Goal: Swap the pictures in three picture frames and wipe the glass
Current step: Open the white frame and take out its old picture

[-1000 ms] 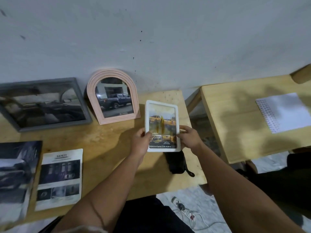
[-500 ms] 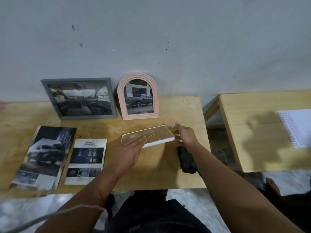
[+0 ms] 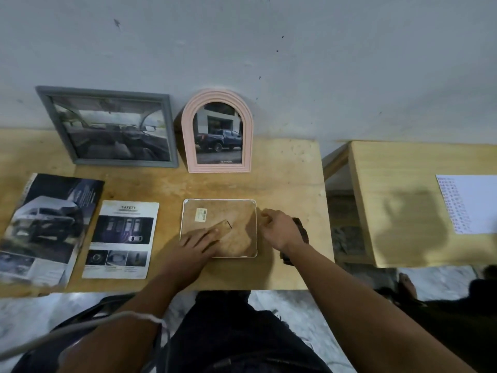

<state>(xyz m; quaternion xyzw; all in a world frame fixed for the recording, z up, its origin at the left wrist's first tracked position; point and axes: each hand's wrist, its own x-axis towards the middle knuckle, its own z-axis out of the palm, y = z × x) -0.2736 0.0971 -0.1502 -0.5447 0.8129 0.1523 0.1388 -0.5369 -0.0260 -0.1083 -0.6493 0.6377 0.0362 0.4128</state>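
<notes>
A white picture frame [image 3: 236, 211] lies face down on the wooden table [image 3: 285, 168], its brown backing board and folding stand facing up. My left hand [image 3: 199, 242] rests flat on the backing, fingers straight over the stand. My right hand [image 3: 279, 228] is at the frame's right edge, fingers curled against the rim. A grey frame [image 3: 107, 127] with a car-interior picture and a pink arched frame [image 3: 217, 130] with a blue pickup picture lean against the wall behind.
Two loose printed sheets lie at the left: a dark car brochure [image 3: 45, 227] and a "SAFETY" page [image 3: 121, 238]. A dark cloth [image 3: 298, 238] sits under my right wrist. A second wooden table [image 3: 403, 200] with a white paper [image 3: 470, 203] stands to the right across a gap.
The white frame, held upright facing me a second ago, was turned over and laid face down on the table. My left hand now lies on its back.
</notes>
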